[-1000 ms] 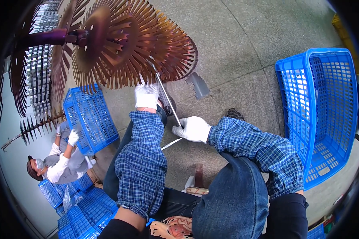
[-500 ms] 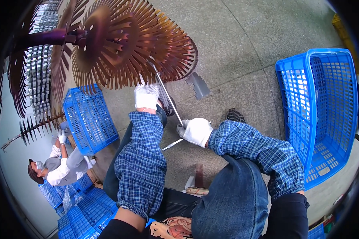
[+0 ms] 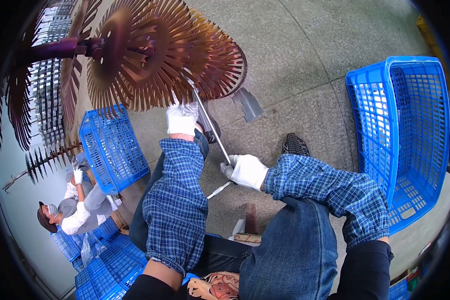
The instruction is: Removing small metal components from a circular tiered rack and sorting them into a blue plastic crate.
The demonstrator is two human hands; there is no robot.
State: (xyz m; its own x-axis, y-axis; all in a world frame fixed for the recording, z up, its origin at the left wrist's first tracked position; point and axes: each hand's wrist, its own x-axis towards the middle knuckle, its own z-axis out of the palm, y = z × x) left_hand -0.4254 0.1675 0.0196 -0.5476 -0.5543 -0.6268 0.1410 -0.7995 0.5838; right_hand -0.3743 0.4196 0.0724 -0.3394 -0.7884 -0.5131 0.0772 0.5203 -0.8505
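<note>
A large rack of brown slotted metal discs (image 3: 185, 60) with comb-like rims fills the upper left. Under its lower rim is my left hand (image 3: 181, 120) in a white glove, its fingertips hidden among the slats. My right hand (image 3: 246, 171), also gloved in white, is closed around a long thin metal rod (image 3: 216, 127). The rod slants up to the disc rim, where its far tip lies close to the left hand. A slim white stick (image 3: 219, 190) shows just below the right hand; whether the hand grips it is unclear.
A tall blue plastic crate (image 3: 390, 120) stands at right, another blue crate (image 3: 112, 150) at left. Behind that, a masked co-worker (image 3: 77, 210) sits near stacked blue crates (image 3: 105, 265). A grey flat piece (image 3: 248, 105) lies on the concrete floor (image 3: 295, 105).
The slotted discs have shifted slightly left. My right hand has dipped a little with the rod, and the white stick has swung slightly right. My left hand is nearly where it was.
</note>
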